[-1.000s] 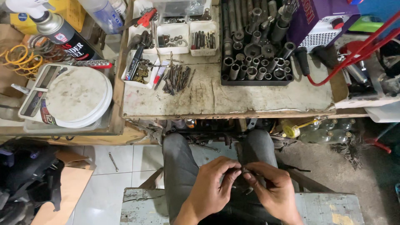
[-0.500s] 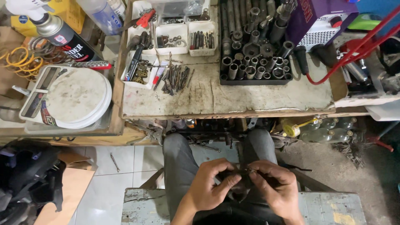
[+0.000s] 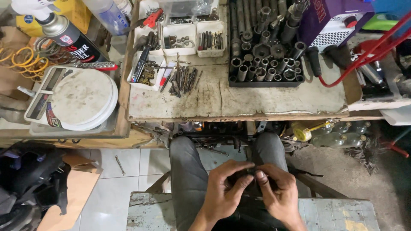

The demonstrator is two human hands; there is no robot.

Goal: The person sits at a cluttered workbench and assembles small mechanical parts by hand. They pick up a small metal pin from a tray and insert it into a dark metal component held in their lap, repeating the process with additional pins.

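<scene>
Seen from above, our left hand [image 3: 224, 192] and right hand [image 3: 278, 192] press together over our lap, fingertips pinching a small dark part [image 3: 249, 176]; we cannot tell what it is. Work looks underway, unfinished. Beyond our knees, the workbench [image 3: 239, 100] holds sockets [image 3: 263, 70].

Both hands [image 3: 250, 192] pinch a small dark part [image 3: 249, 174].

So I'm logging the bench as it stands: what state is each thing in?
left hand: closed on a small dark part, hidden in the grip
right hand: closed on the same part
socket tray: full
scale: pan bare
spray can: lying down, capped
</scene>
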